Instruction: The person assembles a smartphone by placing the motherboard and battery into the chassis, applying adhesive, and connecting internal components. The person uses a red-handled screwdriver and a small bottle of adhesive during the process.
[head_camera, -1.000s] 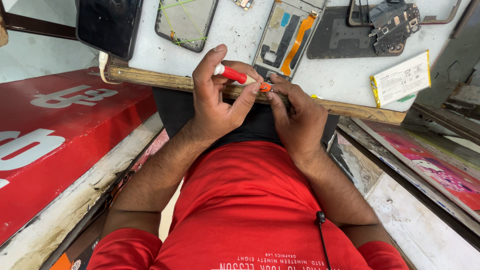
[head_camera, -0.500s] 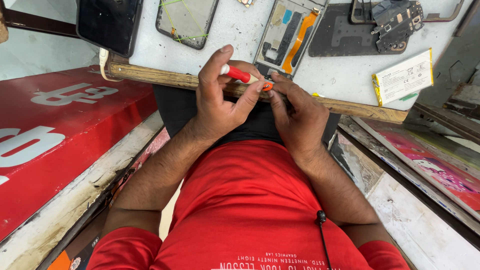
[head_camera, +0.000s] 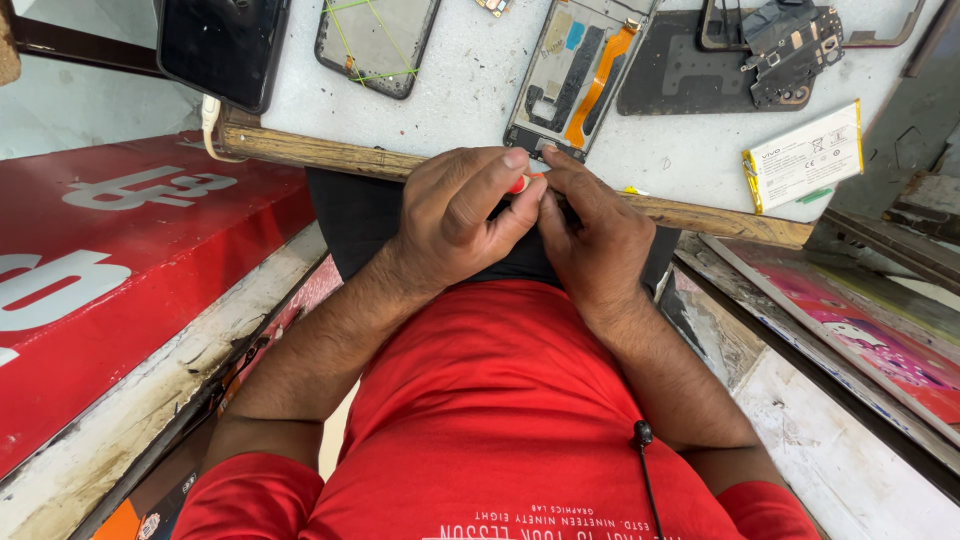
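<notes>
My left hand (head_camera: 455, 215) and my right hand (head_camera: 590, 230) meet at the wooden front edge of the white worktable (head_camera: 470, 90). Between the fingertips sits a small red-handled tool (head_camera: 520, 184), mostly hidden; only a bit of red and orange shows. My left thumb and forefinger pinch it, and my right fingers touch its other end. Just beyond the hands lies an opened phone frame (head_camera: 580, 75) with an orange flex cable.
On the table lie a black phone (head_camera: 222, 45), a cracked screen panel (head_camera: 378, 40), a dark back cover with a circuit part (head_camera: 740, 55) and a white battery (head_camera: 805, 155). A red signboard (head_camera: 110, 270) leans at the left; painted boards (head_camera: 850, 330) stand at the right.
Both hands closed in over the red tool, so much less of it shows. The hands stay at the table edge.
</notes>
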